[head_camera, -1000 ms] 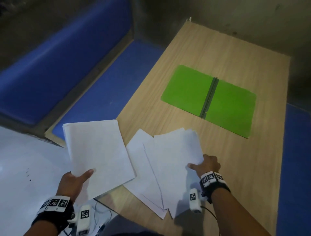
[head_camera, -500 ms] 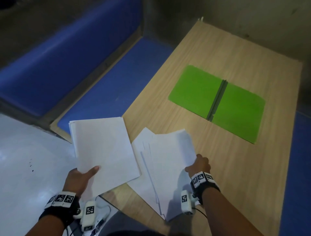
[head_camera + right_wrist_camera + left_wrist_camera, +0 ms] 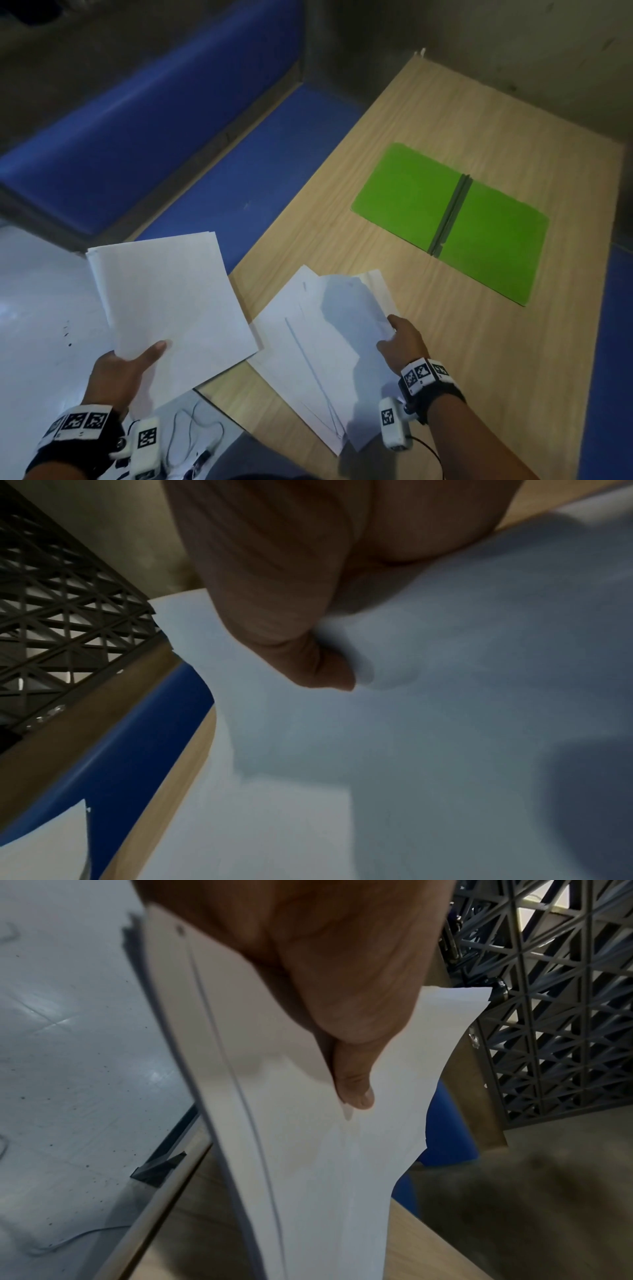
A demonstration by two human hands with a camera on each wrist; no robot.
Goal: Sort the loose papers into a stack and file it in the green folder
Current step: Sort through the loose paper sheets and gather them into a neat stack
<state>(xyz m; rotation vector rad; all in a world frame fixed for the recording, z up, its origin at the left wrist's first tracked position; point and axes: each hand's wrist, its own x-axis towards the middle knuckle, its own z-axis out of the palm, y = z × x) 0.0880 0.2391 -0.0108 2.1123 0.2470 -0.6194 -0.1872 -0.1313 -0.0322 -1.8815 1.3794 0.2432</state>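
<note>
The loose papers [image 3: 318,346] are plain white sheets, fanned and overlapping unevenly near the front edge of the desk [image 3: 394,130]; their long axis runs from the near edge away toward the far right. The topmost sheets curl upward at the far right corner. The right hand [image 3: 402,342] has its grip on the right edge of these sheets: the thumb lies on top and the fingers are tucked under the paper, as the right wrist view [image 3: 308,642] also shows.

The stack [image 3: 168,308] is a squared bundle of white sheets held off the desk to the left, partly over the pale floor [image 3: 41,308], its long axis pointing away and slightly left. The left hand [image 3: 120,373] pinches its near edge, thumb on top, fingers beneath.

The green folder [image 3: 452,219] lies open and flat on the far right of the desk, well apart from both hands, its dark spine running between the two halves.
</note>
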